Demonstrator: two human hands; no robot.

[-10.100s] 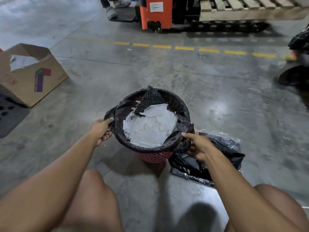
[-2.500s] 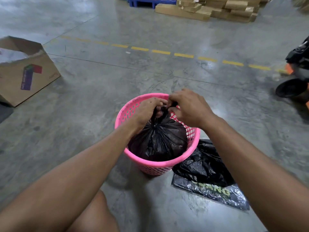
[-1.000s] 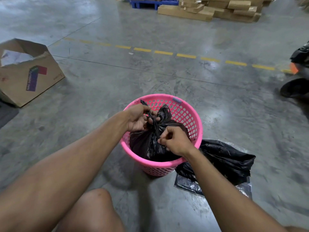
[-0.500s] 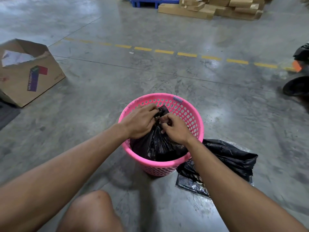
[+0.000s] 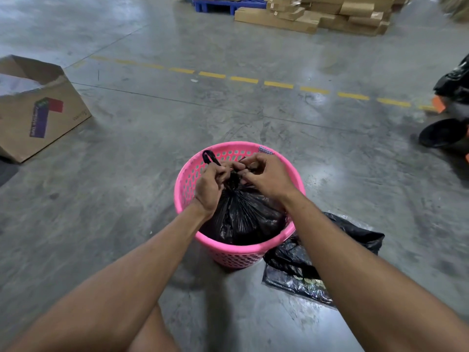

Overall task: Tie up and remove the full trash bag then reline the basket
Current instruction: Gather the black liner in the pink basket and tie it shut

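Both hands pinch the gathered neck of the black trash bag (image 5: 243, 217), right at the knot. Left hand (image 5: 209, 186) is curled closed on a twisted strand of the bag, a loop of that strand (image 5: 209, 156) poking up past the knuckles. Right hand (image 5: 270, 177) has fingers (image 5: 251, 161) bent in, tips clamped on the other strand at the same spot; the two hands nearly touch over the neck. Whether the knot is pulled tight, cannot tell, the fingers cover it.

One trash bag, bunched and pleated below the hands, sits inside one pink basket (image 5: 193, 171) with a perforated wall, upright on the grey concrete floor (image 5: 152, 138). The bag's body stays below the rim, only the neck rises above it.

Just beside the basket, on the person's right and touching its base, one pack of black liners (image 5: 302, 283) lies flat, with loose black plastic heaped on it, partly hidden by the right forearm.

Farther out: one open cardboard box (image 5: 43, 110) far left, tilted. One dashed yellow line (image 5: 243, 79) crosses the floor. At the far edge, a stack of flat cartons (image 5: 317, 19), too many to count, beside one blue pallet (image 5: 215, 3).
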